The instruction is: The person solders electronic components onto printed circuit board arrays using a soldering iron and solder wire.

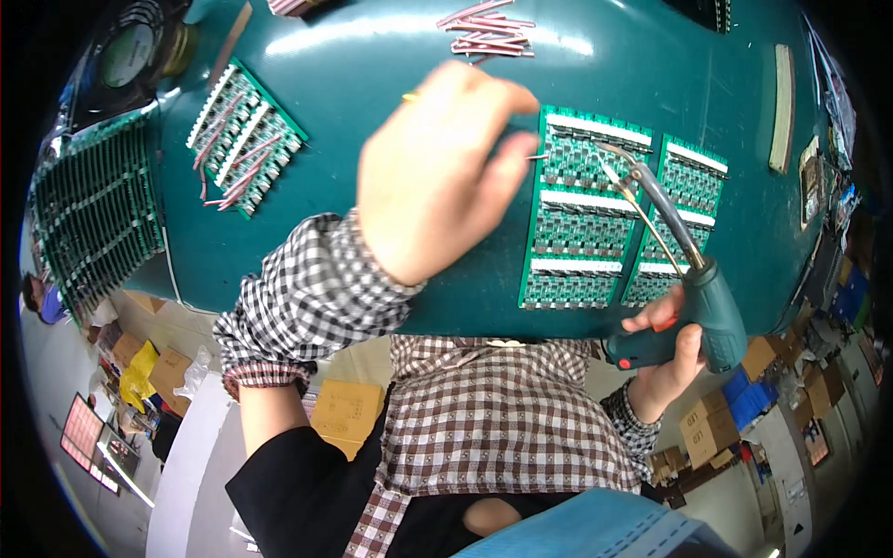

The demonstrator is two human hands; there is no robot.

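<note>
My right hand (pixel 677 349) grips a green soldering gun (pixel 714 312) by its handle. The gun's bent metal tube and thin feed tube reach up and left, ending over the top part of a green circuit board panel (pixel 577 249). A second panel (pixel 696 177) lies close to its right. My left hand (pixel 442 172), slightly blurred, hovers at the panel's upper left edge with fingers bent. A thin wire (pixel 537 157) sticks out by its thumb toward the board; most of it is hidden by the hand.
Red and white wires (pixel 488 37) lie in a pile at the far edge. Left of my arm rests a tilted panel (pixel 270 126) with wires on it. Beyond stand a stack of panels (pixel 98 209) and a dark round reel (pixel 128 56). A pale strip (pixel 783 107) lies right.
</note>
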